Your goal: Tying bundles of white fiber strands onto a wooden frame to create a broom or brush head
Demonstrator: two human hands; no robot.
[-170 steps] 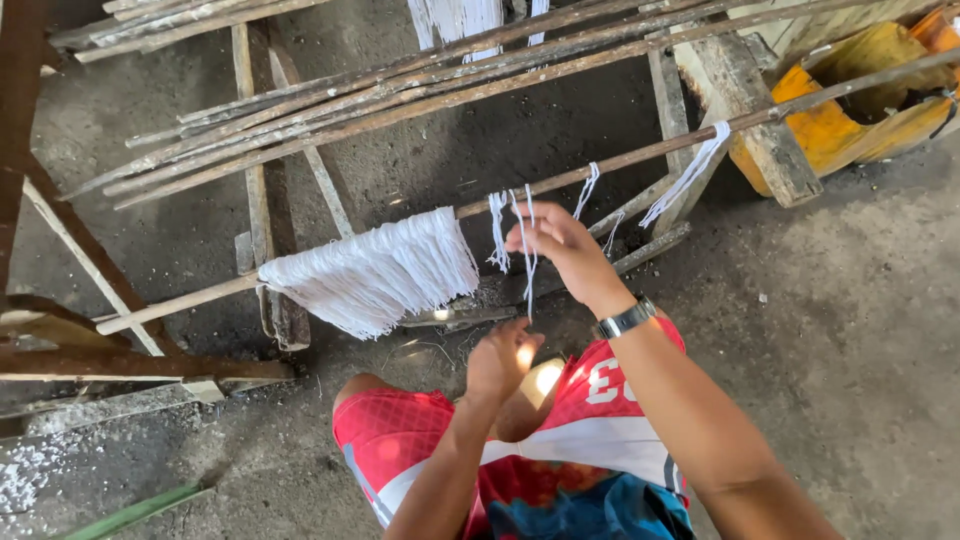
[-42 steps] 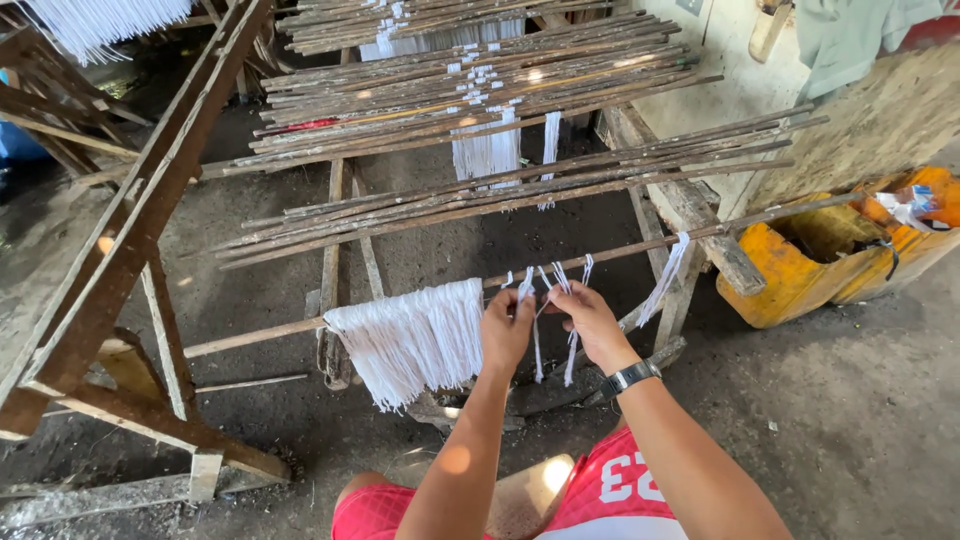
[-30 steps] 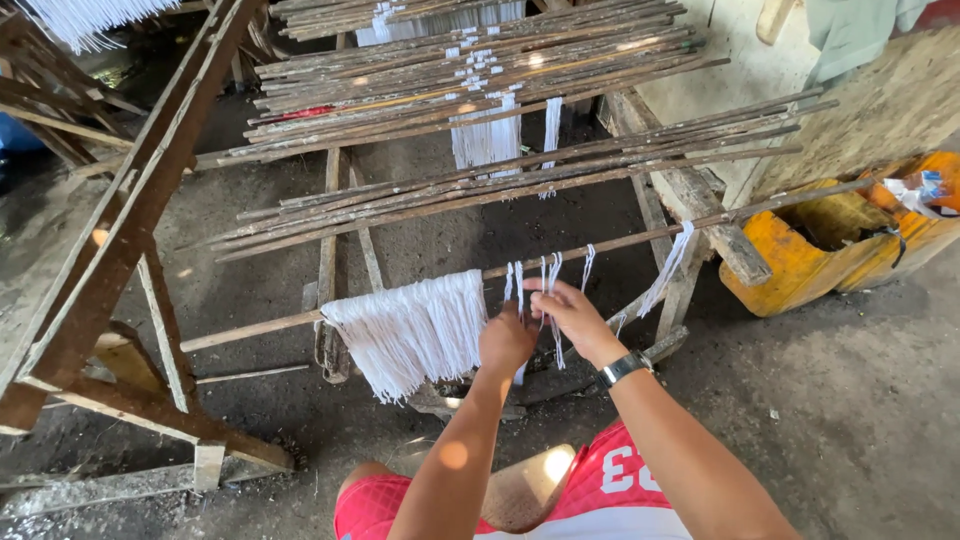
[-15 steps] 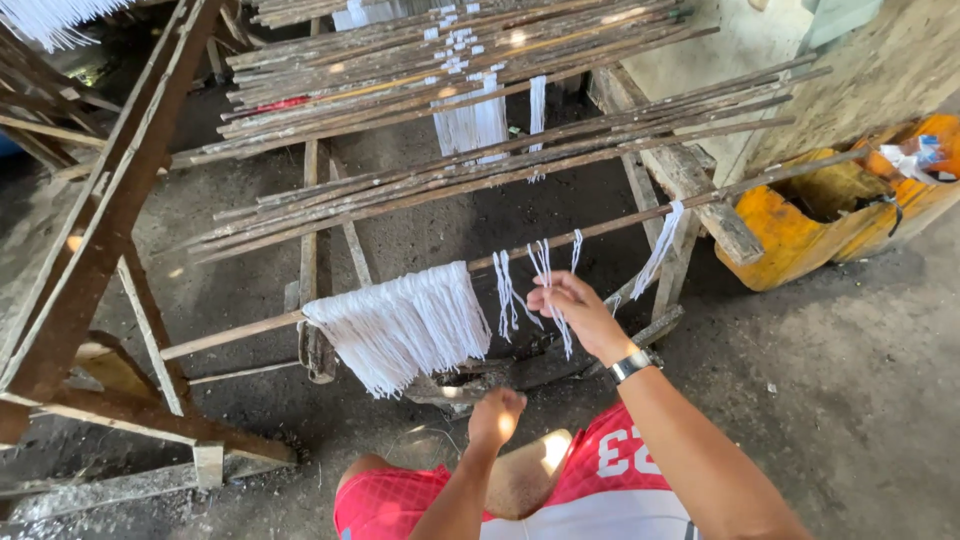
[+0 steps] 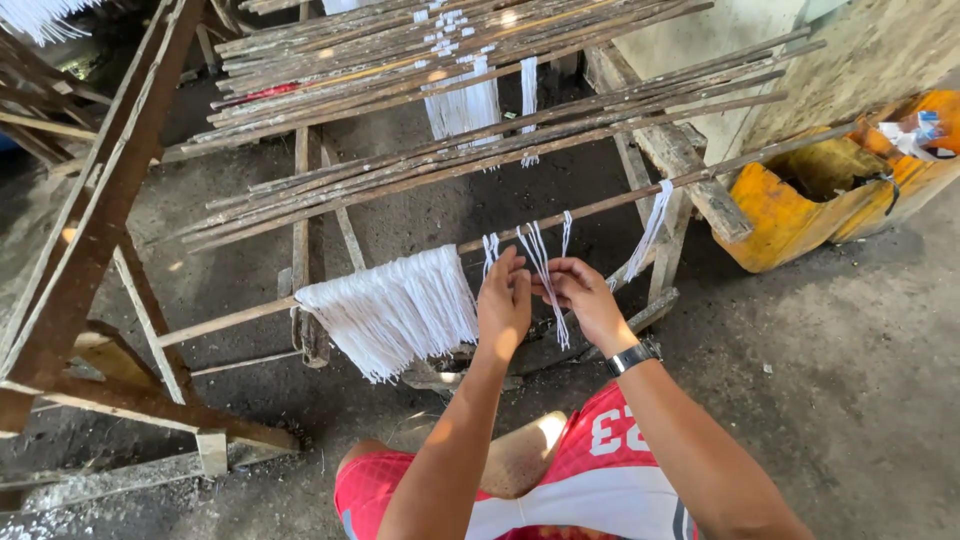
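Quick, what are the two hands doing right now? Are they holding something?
Left hand: fingers pinched on the thin white strings hanging from the wooden pole.
Right hand: also closed on those white strings.

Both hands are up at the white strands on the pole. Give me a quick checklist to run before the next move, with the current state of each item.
1. Both hands at the pole: ok. Left hand and right hand are raised at the loose strands.
2. Grip on a strand: ok for the right hand, fingers pinching a strand; left hand cannot tell, its fingers hide the contact.
3. Pole seated on the frame: cannot tell; its ends are hidden.
4. Hung bundle out of the way: ok, it hangs left of the hands, apart from the loose strands.
5. Far strand undisturbed: ok, hanging alone to the right.
6. Yellow tub clear of the arms: ok.
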